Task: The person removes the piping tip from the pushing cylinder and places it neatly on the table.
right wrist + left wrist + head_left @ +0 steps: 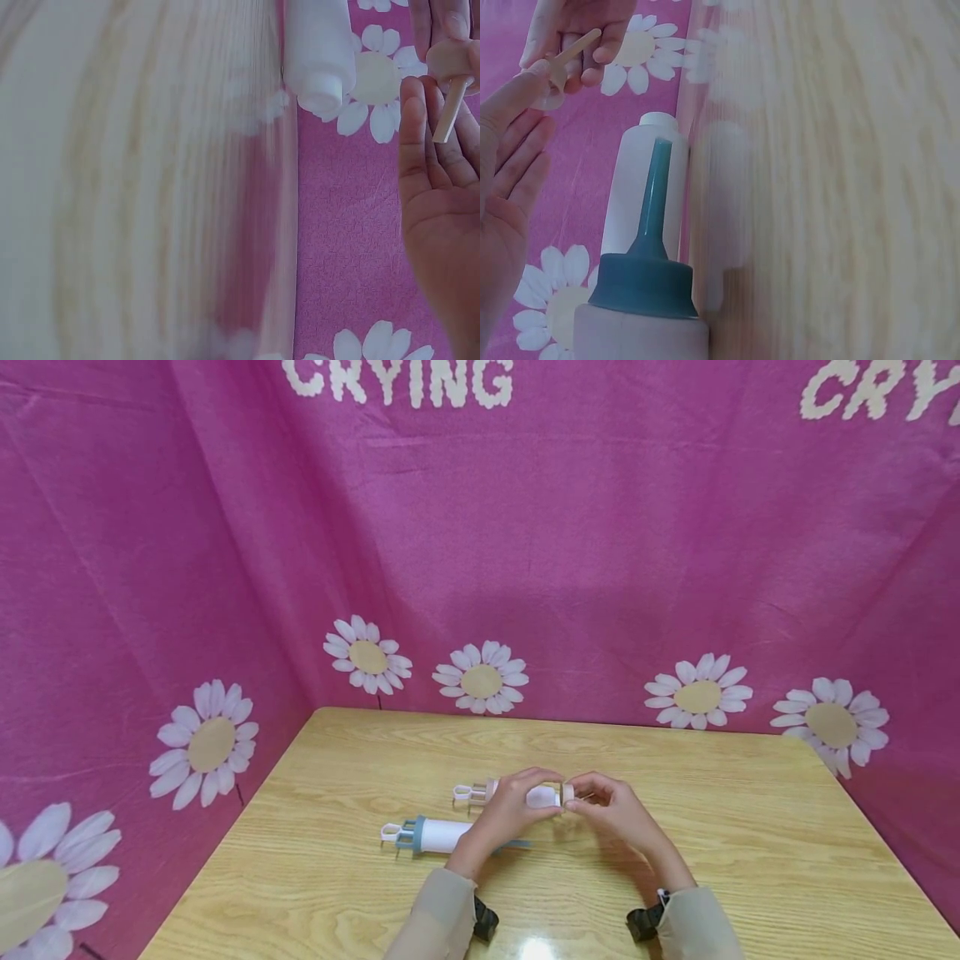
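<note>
Item: beige nozzle cap (567, 792), one, raised between both hands above the table (765, 835); in the head view its spout points towards 3 o'clock.
Left hand (517, 802): thumb and fingers pinched on the cap from 9 o'clock.
Right hand (624, 812): thumb and fingertips pinched on the cap from 3 o'clock, the spout side.
Handling: we judge it light, stiff, smooth plastic, apt to slip or twist; the slim spout seems the weakest part.
Grip: we favour the broad rim, held at opposite sides, sparing the spout.
White barrel (542, 797): lying at the cap's 9 o'clock, partly behind the left hand, neck uncapped; we suspect a nudge would shift it.
Teal-nozzled tube (442, 836): lying at 8 o'clock, partly hidden by the left arm.
Edges: table's far edge at 12 o'clock, against the pink curtain (600, 527).
Room: widest, we find, at 3 to 4 o'clock; tightest at 8 to 9.
</note>
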Tool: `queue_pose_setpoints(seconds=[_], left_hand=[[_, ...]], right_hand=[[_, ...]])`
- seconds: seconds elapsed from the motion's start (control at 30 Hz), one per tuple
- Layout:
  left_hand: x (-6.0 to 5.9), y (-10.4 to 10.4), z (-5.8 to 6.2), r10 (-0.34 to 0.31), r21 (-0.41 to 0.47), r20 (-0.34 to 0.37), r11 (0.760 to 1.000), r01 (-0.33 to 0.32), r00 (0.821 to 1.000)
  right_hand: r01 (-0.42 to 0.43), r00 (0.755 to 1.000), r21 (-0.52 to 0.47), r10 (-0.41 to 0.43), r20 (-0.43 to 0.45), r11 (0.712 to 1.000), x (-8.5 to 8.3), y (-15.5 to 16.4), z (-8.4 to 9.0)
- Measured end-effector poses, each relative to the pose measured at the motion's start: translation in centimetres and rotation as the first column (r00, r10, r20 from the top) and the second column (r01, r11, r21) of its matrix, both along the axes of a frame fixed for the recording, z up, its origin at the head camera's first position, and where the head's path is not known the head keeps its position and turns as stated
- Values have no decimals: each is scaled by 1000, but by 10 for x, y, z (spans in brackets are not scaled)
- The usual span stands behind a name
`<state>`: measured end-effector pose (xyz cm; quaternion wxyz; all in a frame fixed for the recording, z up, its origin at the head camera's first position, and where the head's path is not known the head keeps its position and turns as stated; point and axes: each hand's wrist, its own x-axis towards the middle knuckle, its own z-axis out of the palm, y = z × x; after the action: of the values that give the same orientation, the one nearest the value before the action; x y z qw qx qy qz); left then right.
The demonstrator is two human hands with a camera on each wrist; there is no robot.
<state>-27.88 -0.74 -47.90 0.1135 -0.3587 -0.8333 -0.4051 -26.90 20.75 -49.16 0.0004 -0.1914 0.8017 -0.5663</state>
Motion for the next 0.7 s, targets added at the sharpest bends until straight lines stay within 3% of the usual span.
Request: queue_pose_setpoints(seconds=[0.17, 0.4, 0.7], left_hand=[[0, -1, -1, -4, 18, 7, 1000, 4, 1000], [-1, -3, -1, 16, 21, -36, 1000, -16, 999], [-2, -4, 1, 16, 34, -66, 999, -13, 998]], right_hand=[[10, 1000, -7, -10, 13, 1000, 3, 2, 0], [72, 997, -8, -72, 40, 997, 2, 15, -5], [-68, 980, -38, 74, 187, 997, 1, 22, -9]])
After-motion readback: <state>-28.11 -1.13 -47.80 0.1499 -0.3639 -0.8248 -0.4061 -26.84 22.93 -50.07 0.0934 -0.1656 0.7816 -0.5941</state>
